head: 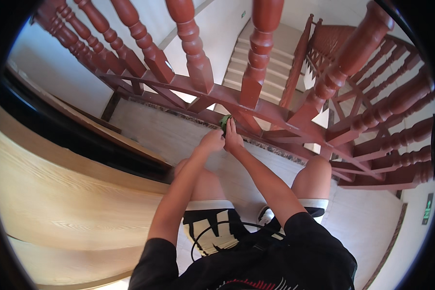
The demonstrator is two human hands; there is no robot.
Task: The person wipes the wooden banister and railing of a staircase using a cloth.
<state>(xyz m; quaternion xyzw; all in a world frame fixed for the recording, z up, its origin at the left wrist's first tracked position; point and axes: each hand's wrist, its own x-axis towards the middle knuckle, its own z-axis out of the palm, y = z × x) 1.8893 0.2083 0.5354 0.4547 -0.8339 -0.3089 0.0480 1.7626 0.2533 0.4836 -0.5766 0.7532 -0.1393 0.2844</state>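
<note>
Both my hands reach forward, close together, beside the bottom rail of a red-brown wooden balustrade (232, 95). A small dark green thing (224, 121), perhaps a leaf or a cloth, shows at my hands, against the lower rail. My left hand (213, 140) has its fingers curled, with the knuckles by the green thing's lower end; its grip is hidden. My right hand (233, 137) is held flat with its fingers together and extended along the green thing's right side. Whether it grips the thing does not show.
Turned balusters (259, 54) rise before me, with stairs (261, 65) beyond them. A pale wooden cabinet or panel (76, 203) with a dark band stands at my left. My knees are bent above the pale tiled floor (156, 127). A black cable (203, 232) loops over my lap.
</note>
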